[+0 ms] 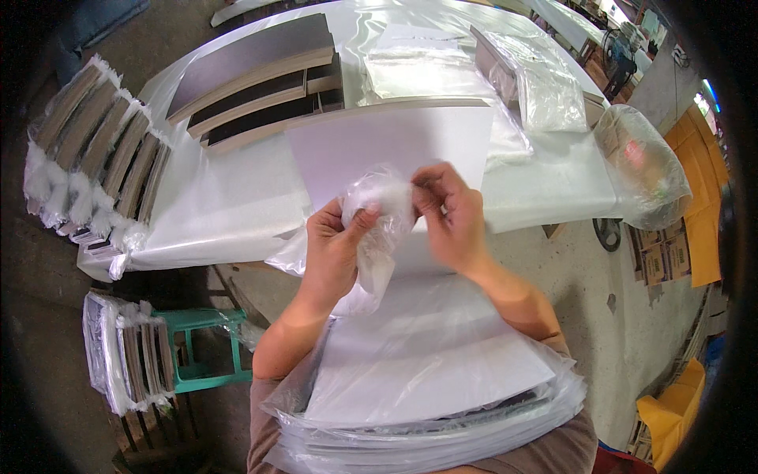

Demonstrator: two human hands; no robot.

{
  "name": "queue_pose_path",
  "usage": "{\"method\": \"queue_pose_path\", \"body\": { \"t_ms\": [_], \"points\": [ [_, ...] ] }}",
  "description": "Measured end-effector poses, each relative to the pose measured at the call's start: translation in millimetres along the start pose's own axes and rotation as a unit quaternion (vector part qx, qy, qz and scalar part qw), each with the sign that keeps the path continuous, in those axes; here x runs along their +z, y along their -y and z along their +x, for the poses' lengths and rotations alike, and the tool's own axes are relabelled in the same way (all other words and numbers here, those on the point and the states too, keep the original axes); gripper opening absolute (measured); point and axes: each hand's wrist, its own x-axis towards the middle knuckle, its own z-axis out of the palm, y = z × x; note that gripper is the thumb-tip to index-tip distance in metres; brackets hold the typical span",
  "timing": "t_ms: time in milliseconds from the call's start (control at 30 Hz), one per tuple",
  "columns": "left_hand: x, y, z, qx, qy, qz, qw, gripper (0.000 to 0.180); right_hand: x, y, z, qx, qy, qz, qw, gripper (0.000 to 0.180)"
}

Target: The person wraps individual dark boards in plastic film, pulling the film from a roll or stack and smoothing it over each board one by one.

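A clear plastic bag (375,265) holding a thick stack of white sheets (426,363) rests against my body, tilted up toward the table edge. My left hand (335,249) is closed round the bunched mouth of the bag, its thumb pressed on the gathered film. Close beside it, my right hand (454,225) pinches at the edge of the same bunched film; its fingertips are partly hidden. Just behind both hands, a stack with a white top sheet (387,142) lies on the table.
Dark-topped board stacks (253,59) and plastic-wrapped packs (545,87) lie on the film-covered table (229,213). Tied bagged bundles (103,134) stand at its left end. A green stool (205,383) is below left, and a filled clear bag (643,166) hangs at the right edge.
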Motion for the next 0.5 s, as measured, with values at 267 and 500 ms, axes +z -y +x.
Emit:
{"method": "queue_pose_path", "body": {
  "t_ms": [267, 500],
  "points": [
    [12, 2, 4, -0.031, -0.034, -0.115, 0.992, 0.030, 6, -9, 9, -0.048, 0.073, 0.107, 0.990, 0.027],
    [11, 8, 1, -0.050, -0.020, -0.117, 0.992, 0.028, -2, -14, 12, -0.061, 0.045, -0.072, 0.995, 0.018]
  ]
}}
